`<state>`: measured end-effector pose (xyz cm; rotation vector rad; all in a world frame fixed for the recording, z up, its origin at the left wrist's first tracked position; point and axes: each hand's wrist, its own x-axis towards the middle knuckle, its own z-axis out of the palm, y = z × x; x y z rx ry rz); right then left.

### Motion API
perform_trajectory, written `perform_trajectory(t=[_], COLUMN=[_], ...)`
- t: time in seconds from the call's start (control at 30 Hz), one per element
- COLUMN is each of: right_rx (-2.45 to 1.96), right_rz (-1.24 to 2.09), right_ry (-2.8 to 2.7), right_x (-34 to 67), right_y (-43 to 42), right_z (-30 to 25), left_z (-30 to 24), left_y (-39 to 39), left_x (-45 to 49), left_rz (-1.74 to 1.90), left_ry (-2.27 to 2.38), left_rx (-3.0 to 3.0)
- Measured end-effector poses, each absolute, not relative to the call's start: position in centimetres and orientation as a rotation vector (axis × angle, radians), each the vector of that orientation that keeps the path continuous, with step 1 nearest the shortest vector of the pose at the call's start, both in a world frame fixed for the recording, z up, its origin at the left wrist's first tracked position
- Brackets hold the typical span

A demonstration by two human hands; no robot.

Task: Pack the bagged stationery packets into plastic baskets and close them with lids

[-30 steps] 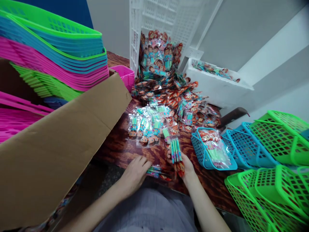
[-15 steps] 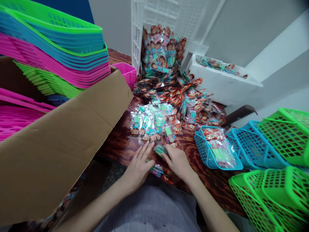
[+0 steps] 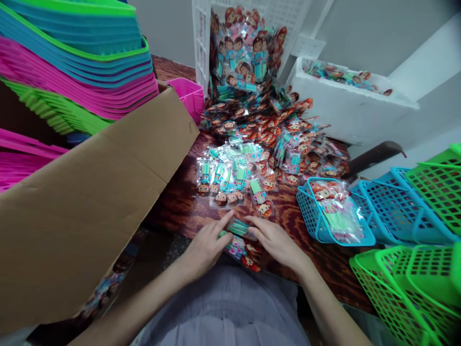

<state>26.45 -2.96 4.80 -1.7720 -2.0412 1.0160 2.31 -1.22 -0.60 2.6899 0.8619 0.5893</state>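
Note:
A small stack of clear cartoon packets [image 3: 240, 245] with green-blue contents lies at the table's front edge, between my two hands. My left hand [image 3: 207, 242] rests at its left side, index finger stretched forward and thumb touching the packets. On the other side, my right hand [image 3: 275, 240] has its fingers spread, the tips against the stack's right end. Neither hand is closed round the packets. Just beyond lies a loose spread of similar packets [image 3: 225, 178], shiny under the light. One packet [image 3: 258, 192] lies apart at its right edge.
A cardboard box [image 3: 108, 173] with stacked coloured baskets [image 3: 90, 72] stands left. Behind, a large packet heap [image 3: 248, 115] spills from a white crate [image 3: 201, 43]. To the right are a blue basket [image 3: 308, 221] holding packets, green baskets [image 3: 399, 283] and a white foam box [image 3: 345, 101].
My right hand has shifted slightly right and its fingers have opened out from the packet it was on. My left hand has moved slightly down. The camera view has tilted a little.

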Motion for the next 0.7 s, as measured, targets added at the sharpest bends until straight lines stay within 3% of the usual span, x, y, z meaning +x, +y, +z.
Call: perform_trajectory(t=[0.3, 0.7], right_rx=[-1.6, -1.609], right_rz=[1.259, 1.067], right_ry=[-1.834, -2.115], right_x=[26.9, 26.3], right_y=[-3.0, -4.6], right_z=[4.8, 4.4], left_z=[-1.6, -1.8], left_y=[-2.4, -2.6], left_x=[1.9, 1.8], left_rz=[0.725, 0.772], left_ry=[0.88, 0.861], left_rx=[2.689, 2.689])
